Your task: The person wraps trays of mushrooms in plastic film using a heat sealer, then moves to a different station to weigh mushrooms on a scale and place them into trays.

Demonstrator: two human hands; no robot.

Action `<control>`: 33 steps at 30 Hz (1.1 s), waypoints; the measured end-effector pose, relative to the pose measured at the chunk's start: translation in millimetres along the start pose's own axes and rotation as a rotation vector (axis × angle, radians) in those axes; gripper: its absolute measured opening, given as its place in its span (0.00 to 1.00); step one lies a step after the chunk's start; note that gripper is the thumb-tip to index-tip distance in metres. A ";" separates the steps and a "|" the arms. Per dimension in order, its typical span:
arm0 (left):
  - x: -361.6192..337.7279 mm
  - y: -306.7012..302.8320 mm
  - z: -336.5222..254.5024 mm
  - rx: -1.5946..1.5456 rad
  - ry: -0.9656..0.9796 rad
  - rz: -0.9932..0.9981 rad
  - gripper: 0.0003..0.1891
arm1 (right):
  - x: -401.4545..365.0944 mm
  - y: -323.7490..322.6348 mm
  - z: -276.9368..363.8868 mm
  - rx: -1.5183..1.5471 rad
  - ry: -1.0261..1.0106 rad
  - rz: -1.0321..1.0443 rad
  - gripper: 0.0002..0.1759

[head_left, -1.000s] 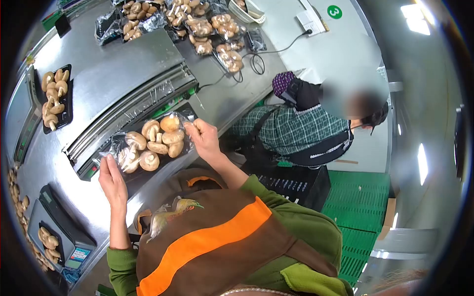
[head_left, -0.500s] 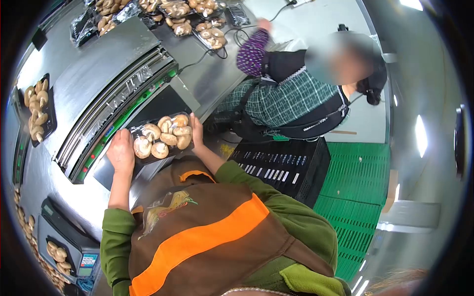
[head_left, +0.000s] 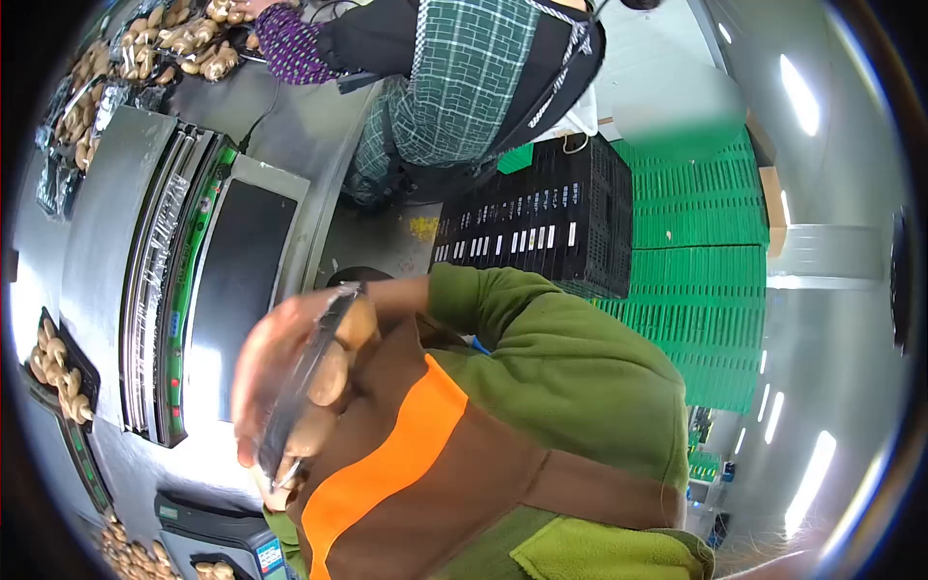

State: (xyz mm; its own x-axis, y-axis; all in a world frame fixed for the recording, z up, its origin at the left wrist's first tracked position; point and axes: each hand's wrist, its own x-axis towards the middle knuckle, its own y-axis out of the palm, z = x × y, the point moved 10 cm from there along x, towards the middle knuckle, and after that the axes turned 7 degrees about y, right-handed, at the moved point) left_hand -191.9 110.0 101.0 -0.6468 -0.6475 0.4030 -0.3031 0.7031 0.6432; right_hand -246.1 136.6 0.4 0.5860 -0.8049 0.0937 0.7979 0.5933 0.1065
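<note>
A black tray of brown mushrooms (head_left: 329,375), clear film over its top, stands tipped on its edge close against the brown apron. Across the tray's underside lies my right hand (head_left: 275,350), blurred, its fingers curved round the tray. My left hand (head_left: 268,488) is at the tray's lower end, mostly hidden, with a little skin showing by the edge. To the left of the tray is the wrapping machine (head_left: 159,280), with its dark flat plate (head_left: 242,261) bare.
A co-worker in a green checked apron (head_left: 474,77) reaches toward packed mushroom trays (head_left: 184,39) at the upper left. Another mushroom tray (head_left: 60,372) lies at the far left. A scale (head_left: 217,532) stands below. Black crates (head_left: 580,208) and green crates (head_left: 696,319) are on the right.
The mushroom tray has left the area over the machine's plate and moved to my apron, turning from flat to edge-on. My right hand has shifted across its underside. The view has turned.
</note>
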 end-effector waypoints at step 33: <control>-41.0 -220.1 -199.0 1.943 0.136 -1.249 0.46 | 338.9 -195.7 3.0 0.048 0.256 -0.537 0.18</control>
State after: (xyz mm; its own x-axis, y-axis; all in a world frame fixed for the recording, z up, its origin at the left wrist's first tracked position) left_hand 40.7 -76.7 72.5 0.3307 -0.7845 0.5246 -0.5025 -0.6169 -0.6058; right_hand -204.0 -252.3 14.3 0.1223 -0.9663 -0.2267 0.9883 0.0975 0.1177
